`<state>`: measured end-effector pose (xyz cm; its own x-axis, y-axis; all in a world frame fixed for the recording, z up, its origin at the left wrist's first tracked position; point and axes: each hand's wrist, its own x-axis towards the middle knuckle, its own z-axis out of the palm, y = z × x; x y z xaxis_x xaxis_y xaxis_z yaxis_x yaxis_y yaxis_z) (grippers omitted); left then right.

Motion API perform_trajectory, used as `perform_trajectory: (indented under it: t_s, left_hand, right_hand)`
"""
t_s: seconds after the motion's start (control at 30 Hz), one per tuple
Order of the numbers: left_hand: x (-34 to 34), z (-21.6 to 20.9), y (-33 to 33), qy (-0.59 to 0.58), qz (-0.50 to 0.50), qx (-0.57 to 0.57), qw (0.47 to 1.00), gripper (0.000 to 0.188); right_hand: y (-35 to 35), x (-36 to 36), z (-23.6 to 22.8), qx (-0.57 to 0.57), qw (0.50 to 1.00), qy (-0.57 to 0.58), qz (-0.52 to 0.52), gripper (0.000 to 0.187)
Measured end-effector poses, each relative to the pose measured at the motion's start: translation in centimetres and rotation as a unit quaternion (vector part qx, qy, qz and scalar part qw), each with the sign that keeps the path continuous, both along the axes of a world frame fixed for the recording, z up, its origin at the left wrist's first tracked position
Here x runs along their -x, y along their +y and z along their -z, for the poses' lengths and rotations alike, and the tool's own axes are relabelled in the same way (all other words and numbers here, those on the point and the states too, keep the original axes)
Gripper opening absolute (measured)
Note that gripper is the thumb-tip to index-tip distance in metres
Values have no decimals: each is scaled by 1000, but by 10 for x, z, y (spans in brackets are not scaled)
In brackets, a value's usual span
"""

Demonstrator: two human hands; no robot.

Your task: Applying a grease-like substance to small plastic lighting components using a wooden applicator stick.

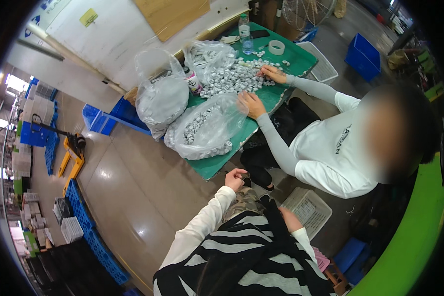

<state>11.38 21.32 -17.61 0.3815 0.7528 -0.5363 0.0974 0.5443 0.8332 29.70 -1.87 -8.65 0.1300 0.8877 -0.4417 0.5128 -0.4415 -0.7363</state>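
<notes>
My left hand is in front of my body, just off the near corner of the green table. Its fingers are loosely curled, with nothing showing in them. Low at my right side, my right hand is partly covered by my striped apron, and its fingers are hidden. On the table, a clear plastic bag of small grey-white parts lies nearest my left hand. Behind it spreads a heap of the same kind of small parts. A seated co-worker's hands touch the bag and the heap.
More full bags, a bottle and a tape roll stand on the table. The co-worker sits at right, beside a white crate. A yellow pallet jack and blue pallets are at left.
</notes>
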Motion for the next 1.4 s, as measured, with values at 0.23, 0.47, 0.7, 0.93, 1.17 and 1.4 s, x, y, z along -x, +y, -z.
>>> perform_trajectory:
  t_s: [0.23, 0.47, 0.7, 0.93, 1.17, 1.4]
  left_hand:
    - [-6, -10, -4, 33, 20, -15, 999, 49]
    - [-9, 0, -9, 17, -21, -13, 1000, 39]
    - [-20, 0, 5, -4, 27, -54, 998, 36]
    - [-66, -12, 55, -6, 32, -108, 994, 28]
    - [-81, 26, 116, -2, 40, -137, 990, 19]
    - [-69, 31, 109, 324, 314, -440, 777, 101]
  right_hand:
    - [-5, 0, 10, -3, 1000, -7, 27, 37]
    - [-23, 6, 24, -9, 999, -26, 20, 37]
    - [-24, 5, 37, -10, 999, -44, 16, 38]
    - [-13, 0, 8, -10, 999, -29, 38, 33]
    - [-17, 2, 3, 20, 998, -26, 57, 38]
    - [-32, 7, 11, 30, 997, -48, 56, 39]
